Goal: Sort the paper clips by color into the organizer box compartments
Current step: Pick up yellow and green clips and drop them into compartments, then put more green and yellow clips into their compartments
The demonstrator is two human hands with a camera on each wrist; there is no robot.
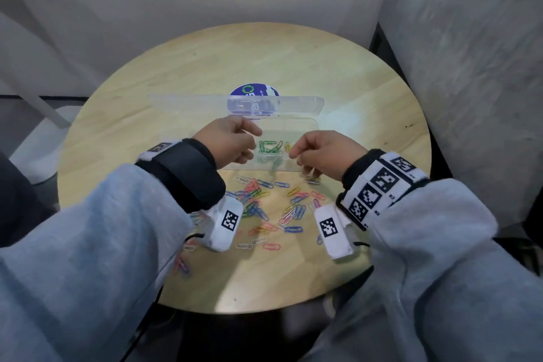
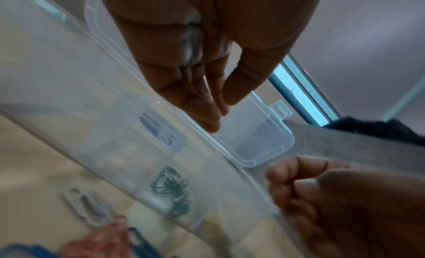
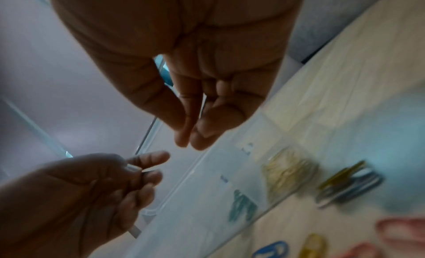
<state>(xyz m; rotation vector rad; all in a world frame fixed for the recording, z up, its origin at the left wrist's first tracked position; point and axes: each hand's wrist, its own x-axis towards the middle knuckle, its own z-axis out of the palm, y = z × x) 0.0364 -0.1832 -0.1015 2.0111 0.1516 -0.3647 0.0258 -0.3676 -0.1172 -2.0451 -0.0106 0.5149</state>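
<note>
Organizer box (image 1: 305, 126) — clear plastic, lid raised, mid-bench (image 1: 293, 62); green clips (image 1: 270, 146) in one compartment, yellow clips (image 1: 288, 145) in the next. Loose paper clips (image 1: 270, 206) scattered on near side. Left hand (image 1: 227, 141) — fingers curled, pinching something pale, unidentifiable. Right hand (image 1: 326, 153) — fingertips together; contents cannot be told.

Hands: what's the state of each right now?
Left hand: pinches a white paper clip.
Right hand: fingertips pinched together; whether it holds anything cannot be told.
</note>
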